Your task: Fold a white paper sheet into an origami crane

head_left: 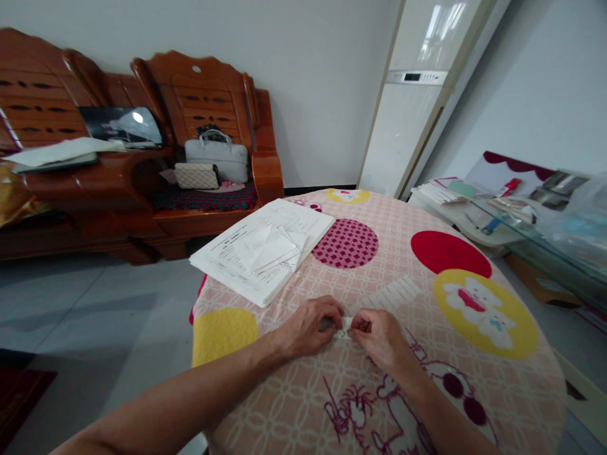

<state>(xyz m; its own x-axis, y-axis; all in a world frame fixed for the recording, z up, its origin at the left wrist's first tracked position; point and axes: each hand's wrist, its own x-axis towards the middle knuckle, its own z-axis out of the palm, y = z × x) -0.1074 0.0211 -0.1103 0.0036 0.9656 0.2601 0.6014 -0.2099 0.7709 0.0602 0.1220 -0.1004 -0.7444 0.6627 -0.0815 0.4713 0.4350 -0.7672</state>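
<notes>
A small white paper piece (344, 327) with faint markings lies between my two hands, low over the patterned tablecloth. Its left end is pinched by the fingers of my left hand (315, 325). At the right end, my right hand (379, 335) grips it between thumb and fingertips. Just beyond my right hand, a pale strip sheet (391, 297) with several rows rests on the cloth. To the upper left sits a thick stack of printed papers (227, 256), with loose folded white papers (275, 248) on top.
The round table (294, 404) has a pink patterned cloth. Behind on the left are wooden chairs (208, 88) holding bags (222, 158). A glass-topped stand (535, 234) with papers and plastic bags is at the right. A tall white cabinet unit (408, 114) stands behind.
</notes>
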